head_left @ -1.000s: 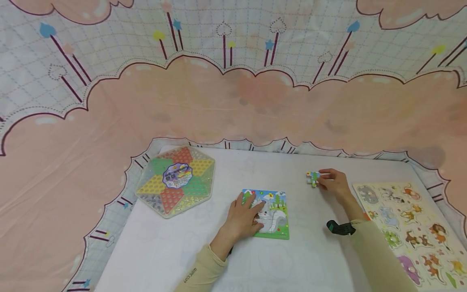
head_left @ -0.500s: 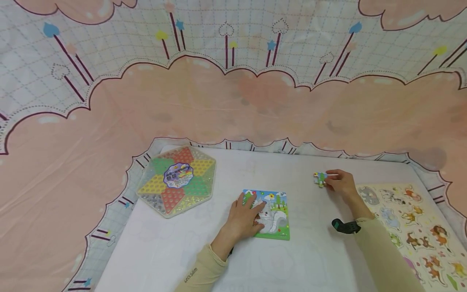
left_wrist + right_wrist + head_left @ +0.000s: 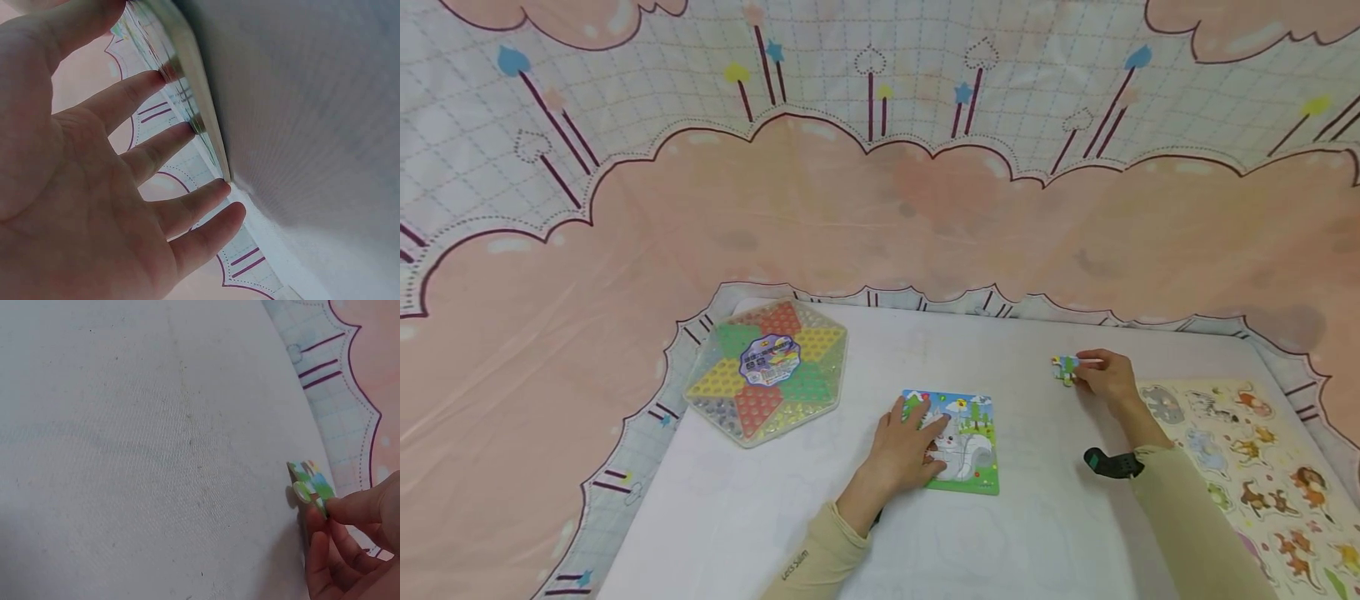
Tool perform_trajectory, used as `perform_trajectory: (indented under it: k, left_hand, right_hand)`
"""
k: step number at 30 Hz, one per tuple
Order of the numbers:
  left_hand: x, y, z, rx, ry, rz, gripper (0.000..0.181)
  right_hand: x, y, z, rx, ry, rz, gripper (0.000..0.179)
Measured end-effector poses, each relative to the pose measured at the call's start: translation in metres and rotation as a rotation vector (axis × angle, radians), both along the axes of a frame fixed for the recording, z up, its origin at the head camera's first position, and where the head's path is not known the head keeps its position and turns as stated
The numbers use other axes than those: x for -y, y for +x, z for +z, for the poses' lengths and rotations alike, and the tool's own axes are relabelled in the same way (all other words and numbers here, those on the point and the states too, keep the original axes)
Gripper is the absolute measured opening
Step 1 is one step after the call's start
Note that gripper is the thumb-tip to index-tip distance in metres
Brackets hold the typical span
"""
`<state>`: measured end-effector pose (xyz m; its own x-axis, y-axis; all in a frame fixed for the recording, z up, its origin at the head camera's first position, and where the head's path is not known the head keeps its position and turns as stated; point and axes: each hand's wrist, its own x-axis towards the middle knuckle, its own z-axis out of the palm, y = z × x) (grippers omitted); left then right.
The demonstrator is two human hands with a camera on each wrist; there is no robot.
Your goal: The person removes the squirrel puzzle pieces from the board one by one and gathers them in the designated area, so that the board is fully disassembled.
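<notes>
In the head view a square squirrel jigsaw puzzle lies mid-table. My left hand rests on its left part with fingers spread and hides that side. The left wrist view shows the fingertips touching the puzzle's face and edge, the fingers nearly straight. To the right and farther back, my right hand pinches a small jigsaw piece between thumb and fingers. Close up in the right wrist view, the piece is green, blue and white, tilted at the tabletop; whether it touches the surface I cannot tell.
A hexagonal Chinese checkers box with a round label lies at the left. On the right is a wooden animal puzzle board, partly covered by the right forearm. A patterned cloth rises behind the white table.
My right hand has moved a little to the right with the pinched jigsaw piece. The left hand stays on the squirrel puzzle. The whole head view has shifted slightly.
</notes>
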<state>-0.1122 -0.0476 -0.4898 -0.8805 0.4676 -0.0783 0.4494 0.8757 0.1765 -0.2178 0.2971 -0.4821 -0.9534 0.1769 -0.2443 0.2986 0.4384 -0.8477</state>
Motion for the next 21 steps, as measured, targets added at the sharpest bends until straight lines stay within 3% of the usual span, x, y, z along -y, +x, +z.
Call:
perform_trajectory:
  k: [11,15,21]
  left_hand:
    - [-0.0004,0.0001,-0.0003,0.004,-0.013,0.004,0.063]
    - [-0.0002,0.0006,-0.0007,-0.015,-0.013,-0.001,0.062]
    - [-0.0001,0.0017,0.0009,-0.044,-0.03,-0.009,0.062]
  right_hand:
    - [-0.0026,-0.0009,-0.0016,0.026,0.014,-0.031,0.044]
    - [-0.0004,0.0004,-0.0009,0.05,0.108,-0.019,0.051]
    - [0.0056,0.0019,-0.0016,0.047,0.322,0.071,0.061]
